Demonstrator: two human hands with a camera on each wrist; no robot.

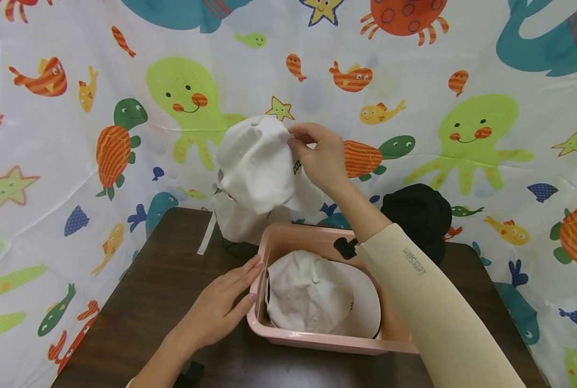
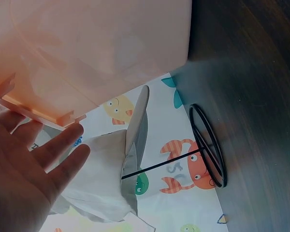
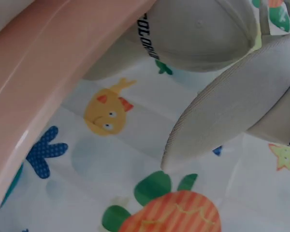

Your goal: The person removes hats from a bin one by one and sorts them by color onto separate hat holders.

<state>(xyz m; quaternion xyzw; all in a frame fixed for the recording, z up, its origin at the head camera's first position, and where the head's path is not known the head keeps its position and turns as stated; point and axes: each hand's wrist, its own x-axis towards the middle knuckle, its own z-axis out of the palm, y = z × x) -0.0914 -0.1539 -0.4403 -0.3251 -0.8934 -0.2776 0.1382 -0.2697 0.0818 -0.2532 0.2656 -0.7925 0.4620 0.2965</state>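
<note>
My right hand (image 1: 322, 153) pinches a white baseball cap (image 1: 256, 156) at the front of its crown, above dark lettering. The held cap overlaps a second white cap (image 1: 240, 221), whose strap dangles at the left. In the left wrist view, a white cap (image 2: 99, 169) sits over the rod of a black wire stand (image 2: 162, 163). With its fingers extended, my left hand (image 1: 215, 307) touches the left rim of a pink plastic bin (image 1: 317, 339). Inside that bin lies another white cap (image 1: 307, 291), brim to the right. The right wrist view shows cap brims (image 3: 222, 106), but not the hand.
A black cap (image 1: 416, 215) stands at the back right, partly behind my right sleeve (image 1: 429, 296). Everything rests on a dark wooden table (image 1: 138, 302). Behind it hangs a white curtain (image 1: 269, 59) printed with sea animals. A small black shape (image 1: 345, 248) shows at the bin's far rim.
</note>
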